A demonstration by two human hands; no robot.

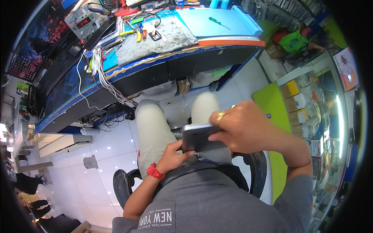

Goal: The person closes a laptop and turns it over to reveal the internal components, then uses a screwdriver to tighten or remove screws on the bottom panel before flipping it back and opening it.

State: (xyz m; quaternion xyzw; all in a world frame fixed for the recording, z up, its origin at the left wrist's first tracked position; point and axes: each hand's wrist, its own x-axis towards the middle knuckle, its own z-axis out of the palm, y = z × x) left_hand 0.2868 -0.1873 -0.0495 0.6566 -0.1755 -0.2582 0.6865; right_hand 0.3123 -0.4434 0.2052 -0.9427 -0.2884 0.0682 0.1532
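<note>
A dark smartphone point(201, 138) with a silvery edge is held tilted above my lap. My left hand point(175, 157), with a red watch on its wrist, is closed around the phone's lower left end, thumb along its near edge. Closed at the other end is my right hand point(246, 126), wearing a gold-coloured ring. Its thumb presses on the phone's dark face and its curled index finger lies at the top edge. The hand hides the phone's right end. A small bluish tip point(268, 115) shows just past its knuckles; I cannot tell what it belongs to.
Ahead is a workbench point(147, 75) with a grey mat point(171, 40), yellow-handled pliers point(138, 37) and a green screwdriver point(215, 20). White cables point(101, 72) hang off its edge. A glass display case point(330, 116) stands right. The black chair's armrests point(122, 190) flank me.
</note>
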